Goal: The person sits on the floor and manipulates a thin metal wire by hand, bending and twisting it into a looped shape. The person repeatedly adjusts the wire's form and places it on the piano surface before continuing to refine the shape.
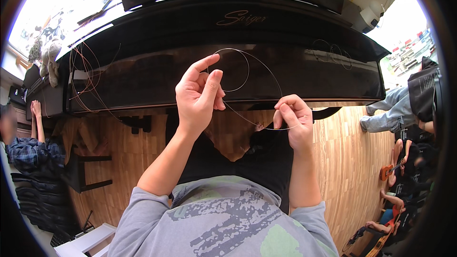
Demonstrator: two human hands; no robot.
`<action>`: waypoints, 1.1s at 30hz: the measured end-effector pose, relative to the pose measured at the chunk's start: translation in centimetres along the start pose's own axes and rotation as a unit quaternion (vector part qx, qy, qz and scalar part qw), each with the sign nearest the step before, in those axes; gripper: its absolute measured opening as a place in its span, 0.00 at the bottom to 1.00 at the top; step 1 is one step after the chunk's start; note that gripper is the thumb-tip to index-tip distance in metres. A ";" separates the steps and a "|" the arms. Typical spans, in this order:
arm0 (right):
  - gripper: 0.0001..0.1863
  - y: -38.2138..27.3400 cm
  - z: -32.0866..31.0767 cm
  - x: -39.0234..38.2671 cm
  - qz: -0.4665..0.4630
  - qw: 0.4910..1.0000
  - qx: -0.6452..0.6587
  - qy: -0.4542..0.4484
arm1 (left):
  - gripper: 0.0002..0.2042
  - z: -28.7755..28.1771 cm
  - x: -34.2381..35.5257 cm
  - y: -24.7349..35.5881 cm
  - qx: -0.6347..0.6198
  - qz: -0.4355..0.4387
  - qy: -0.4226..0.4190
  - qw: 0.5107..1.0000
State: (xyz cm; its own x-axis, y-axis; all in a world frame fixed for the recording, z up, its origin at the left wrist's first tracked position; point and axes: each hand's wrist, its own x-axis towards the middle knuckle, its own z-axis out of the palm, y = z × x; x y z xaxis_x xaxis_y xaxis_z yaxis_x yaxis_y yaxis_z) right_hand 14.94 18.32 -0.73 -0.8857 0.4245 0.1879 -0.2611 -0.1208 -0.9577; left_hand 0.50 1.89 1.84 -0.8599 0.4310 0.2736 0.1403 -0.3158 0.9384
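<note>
A right hand [297,120] pinches a looped wire [232,49] before a black piano [143,85] as the left hand [196,96], fingers spread, supports it (contact is unclear), apparently keeping the loops open.

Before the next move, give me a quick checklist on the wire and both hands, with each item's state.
1. Right hand gripping the wire: ok, pinched between thumb and fingers.
2. Left hand gripping the wire: cannot tell; thumb and index finger are apart, and the curled fingers hide any contact.
3. Wire free of loops: not ok, it curves in loops between the hands.
4. Copper strands clear of the hands: ok, they lie left on the piano.
5. Thin coil clear of the hands: ok, it lies right on the piano.
</note>
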 end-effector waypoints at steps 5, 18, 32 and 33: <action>0.06 -0.3 -1.9 0.2 0.018 0.999 0.026 0.012 | 0.13 -1.2 0.5 0.0 0.034 -0.029 -0.051 0.998; 0.17 -2.1 -0.8 1.4 0.070 0.994 -0.057 -0.058 | 0.09 -1.2 0.4 0.3 0.137 -0.046 -0.135 0.980; 0.06 -2.2 1.0 3.6 0.107 0.974 -0.184 -0.073 | 0.10 0.0 -0.3 0.0 0.174 -0.075 -0.174 0.966; 0.05 -2.3 1.1 3.7 0.103 0.975 -0.185 -0.068 | 0.10 0.1 -0.3 0.0 0.174 -0.083 -0.178 0.965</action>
State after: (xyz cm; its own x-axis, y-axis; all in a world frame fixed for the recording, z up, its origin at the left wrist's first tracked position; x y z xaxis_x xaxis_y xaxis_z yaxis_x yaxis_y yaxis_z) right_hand 11.87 19.22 2.42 -0.9539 0.2997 -0.0140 0.0621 0.1517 -0.9865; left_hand 0.81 1.78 1.80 -0.6710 0.7332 0.1109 0.2253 0.0591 0.9725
